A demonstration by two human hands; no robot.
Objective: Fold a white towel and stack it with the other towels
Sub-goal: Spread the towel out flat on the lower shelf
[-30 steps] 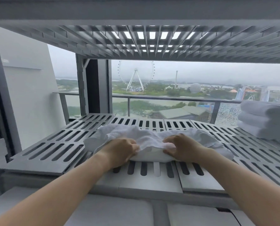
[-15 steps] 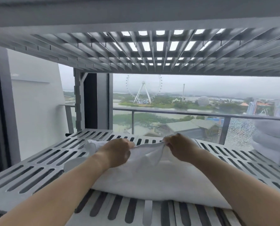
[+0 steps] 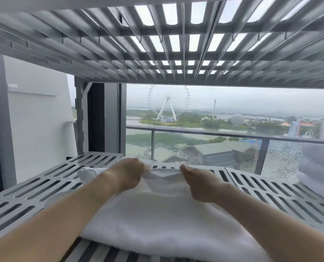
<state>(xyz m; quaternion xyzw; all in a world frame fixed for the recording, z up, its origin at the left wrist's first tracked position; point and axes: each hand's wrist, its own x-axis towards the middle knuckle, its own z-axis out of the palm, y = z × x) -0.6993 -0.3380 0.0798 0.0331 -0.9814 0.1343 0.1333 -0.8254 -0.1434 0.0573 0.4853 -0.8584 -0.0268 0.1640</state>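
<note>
A white terry towel (image 3: 157, 220) lies in the middle of the grey slotted plastic shelf (image 3: 25, 201), its visible length running from the front edge back toward the rear edge. The left hand (image 3: 127, 175) and right hand (image 3: 200, 183) each pinch its far hem, close together. Bare slats lie open to the left and to the right, where a stack of folded white towels (image 3: 319, 167) sits at the right edge, and a grey slatted upper shelf (image 3: 157, 53) hangs overhead.
</note>
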